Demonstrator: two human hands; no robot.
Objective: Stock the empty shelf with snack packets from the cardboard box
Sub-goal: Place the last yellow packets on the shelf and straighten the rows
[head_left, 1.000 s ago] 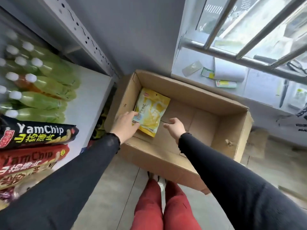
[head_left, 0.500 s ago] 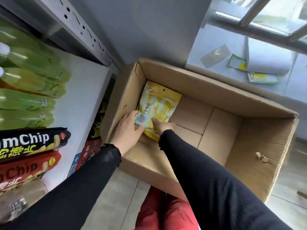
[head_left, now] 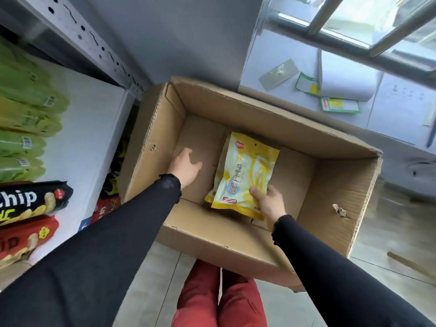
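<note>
Open brown cardboard box [head_left: 264, 119] on floor beside white metal shelf [head_left: 94, 128]. Yellow-and-white plastic snack packet [head_left: 245, 171] inside box, lower end raised off bottom. Right hand [head_left: 269, 204] pinching packet's lower right corner, thumb on front. Left hand [head_left: 185, 167] inside box, left of packet, fingers loose, holding nothing. Green bottles [head_left: 26, 119], black chip bag [head_left: 33, 201] on shelf.

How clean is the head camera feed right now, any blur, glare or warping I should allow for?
Head view: the green bottles at left are motion-smeared; the window at top right is blown out by daylight; wide-angle bending curves the cardboard box edges; the yellow snack packet in the right hand reads fairly sharp.
</note>
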